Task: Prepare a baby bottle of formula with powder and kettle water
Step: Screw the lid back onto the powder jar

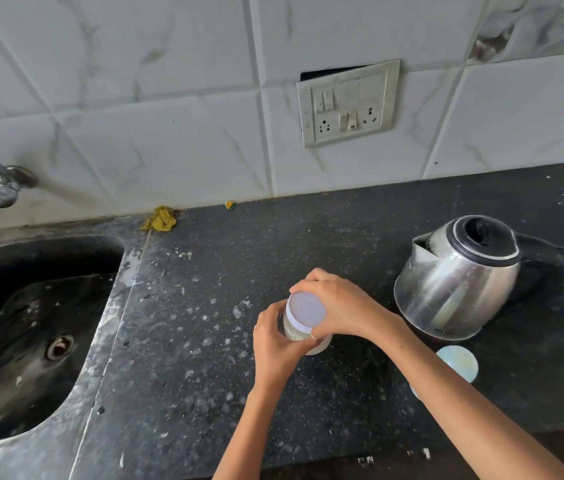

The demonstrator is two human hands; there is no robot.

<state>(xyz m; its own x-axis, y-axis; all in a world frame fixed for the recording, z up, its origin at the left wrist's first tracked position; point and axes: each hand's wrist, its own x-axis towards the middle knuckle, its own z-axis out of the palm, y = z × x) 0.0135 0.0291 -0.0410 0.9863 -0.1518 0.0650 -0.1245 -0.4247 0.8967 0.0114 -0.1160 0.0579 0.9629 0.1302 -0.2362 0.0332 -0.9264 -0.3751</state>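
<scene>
Powder jar (303,332), a small pale container with a white lid (306,312), is standing near the middle of the dark speckled bench (183,358), toward its front edge. The left hand (275,344) is wrapping around the jar's side, its grip closed on the body. The right hand (337,306) is reaching over from the right, its grip curled tight around the lid's rim. No label or writing is showing on the jar or lid.

Just to the right of the hands, a steel kettle (460,278) with a black lid and handle is sitting on the bench, spout pointing left; no brand mark can be read on it. A round pale blue disc (459,362) is lying in front of the kettle, partly hidden by the right forearm.

At the bench's left end a dark sink (31,341) is sitting below a metal tap (1,183). A yellow cloth (160,220) is lying at the back edge against the tiled wall, where a socket plate (348,103) is hanging, unlabelled.
</scene>
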